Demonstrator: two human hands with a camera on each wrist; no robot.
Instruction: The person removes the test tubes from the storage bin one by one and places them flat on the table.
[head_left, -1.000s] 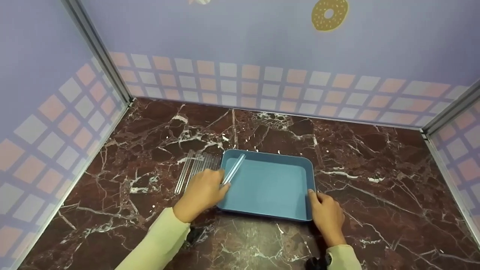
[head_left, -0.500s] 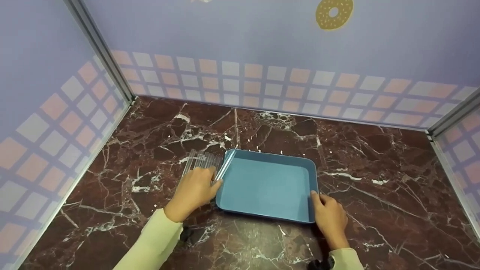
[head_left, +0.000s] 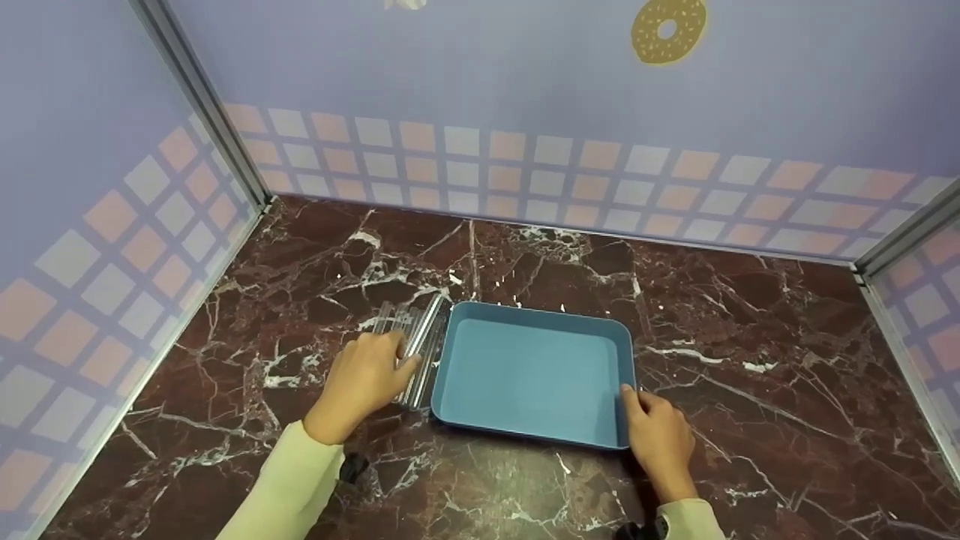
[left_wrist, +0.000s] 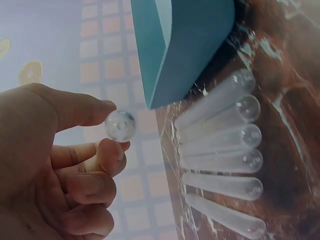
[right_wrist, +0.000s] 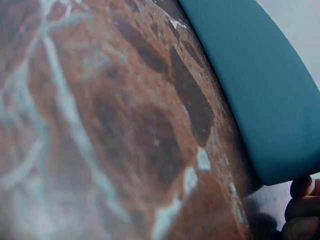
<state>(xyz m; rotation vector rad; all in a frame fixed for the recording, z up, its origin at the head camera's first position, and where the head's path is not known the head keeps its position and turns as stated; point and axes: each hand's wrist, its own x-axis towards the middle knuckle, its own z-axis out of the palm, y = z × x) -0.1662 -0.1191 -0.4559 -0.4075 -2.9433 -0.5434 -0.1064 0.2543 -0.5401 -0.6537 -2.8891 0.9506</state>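
My left hand (head_left: 361,381) pinches a clear test tube (left_wrist: 120,126) between thumb and fingertips. In the left wrist view its rounded end faces the camera, raised off the marble surface. Below the hand, several more clear test tubes (left_wrist: 222,186) lie side by side on the surface, left of the blue tray (head_left: 536,375). From the head view my left hand partly hides that row. At the tray's right side, my right hand (head_left: 660,441) grips the rim, thumb on top and fingers curled outside. No tube lies in the tray.
Dark red marble-patterned surface (head_left: 757,420) surrounds the tray. A lilac back wall (head_left: 480,90) with pink and white squares stands behind, and side walls (head_left: 82,247) close in left and right. Small white flecks dot the surface behind the tray.
My left hand has moved left with the test tube, from over the tray's left edge to above the row of tubes. My right hand stays on the tray rim.
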